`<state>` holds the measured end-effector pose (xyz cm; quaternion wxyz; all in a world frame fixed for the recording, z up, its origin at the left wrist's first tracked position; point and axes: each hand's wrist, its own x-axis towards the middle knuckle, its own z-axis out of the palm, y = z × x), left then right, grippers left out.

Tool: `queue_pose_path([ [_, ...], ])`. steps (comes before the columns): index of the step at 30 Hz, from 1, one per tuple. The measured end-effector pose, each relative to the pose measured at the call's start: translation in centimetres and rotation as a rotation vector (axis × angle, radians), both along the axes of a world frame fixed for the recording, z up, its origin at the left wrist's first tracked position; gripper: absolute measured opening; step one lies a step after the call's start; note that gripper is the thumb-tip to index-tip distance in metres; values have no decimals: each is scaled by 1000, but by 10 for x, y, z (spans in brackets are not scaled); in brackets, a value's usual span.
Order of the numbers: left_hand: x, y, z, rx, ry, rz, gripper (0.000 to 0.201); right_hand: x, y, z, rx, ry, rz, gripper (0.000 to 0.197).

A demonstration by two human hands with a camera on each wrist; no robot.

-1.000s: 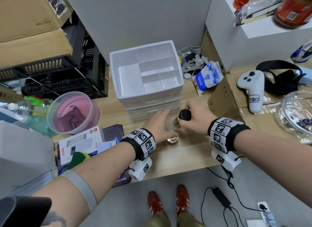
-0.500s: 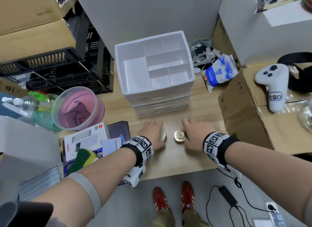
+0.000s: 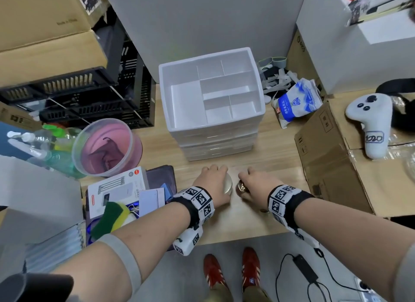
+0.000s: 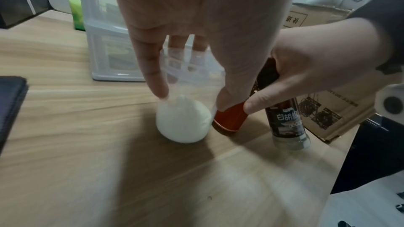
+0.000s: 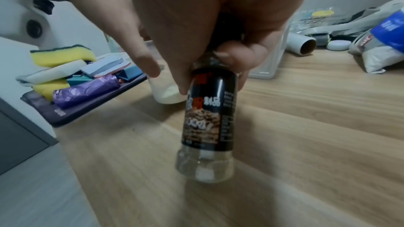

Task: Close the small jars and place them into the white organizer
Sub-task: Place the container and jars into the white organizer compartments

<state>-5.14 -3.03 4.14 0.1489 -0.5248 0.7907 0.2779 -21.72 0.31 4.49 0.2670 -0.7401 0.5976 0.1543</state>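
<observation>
The white organizer [image 3: 211, 95] stands at the back of the wooden table, its top compartments open. In front of it my left hand [image 3: 215, 178] grips a clear jar of white powder [image 4: 182, 123] from above; the jar's silver lid [image 3: 228, 186] shows under the palm. A red jar [image 4: 229, 118] with a gold lid [image 3: 241, 186] stands between the hands. My right hand [image 3: 256, 182] grips the top of a black-labelled spice bottle [image 5: 207, 118], which tilts slightly just above or on the table; its cap is hidden in my fingers.
A cardboard box [image 3: 332, 157] with a white controller [image 3: 370, 124] flanks the right. A pink-lined plastic tub [image 3: 107, 146], a white carton [image 3: 116, 189], sponges [image 3: 112, 218] and a dark pad crowd the left. A blue-white bag [image 3: 296, 101] lies beside the organizer.
A second ago my right hand held the black-capped bottle up near the organizer's front beside my left hand. Both hands have since come back toward me and sit either side of the gold-lidded jar.
</observation>
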Motion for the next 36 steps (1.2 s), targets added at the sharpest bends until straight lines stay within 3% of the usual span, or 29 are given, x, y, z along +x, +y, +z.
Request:
queue_pose_path([
  [5,5,-11,40,-35,50,18,61,-7,-12,36,-22,-29,-10,43],
  [12,22,-32,167,-193,97,-152,61,-12,-42,150,-71,-87,82,51],
  [16,41,-65,249,-373,181,-55,69,-16,-65,215,-166,-78,96,48],
  [19,51,-101,284,-466,175,25,70,-20,-89,254,-296,-85,69,49],
  [25,43,-135,263,-404,68,53,75,-25,-141,277,-405,-151,65,51],
  [30,28,-145,231,-322,-152,-79,65,-33,-176,259,-335,-167,107,54],
  [36,19,-155,228,-264,-344,-152,59,-35,-199,245,-276,-144,179,54],
])
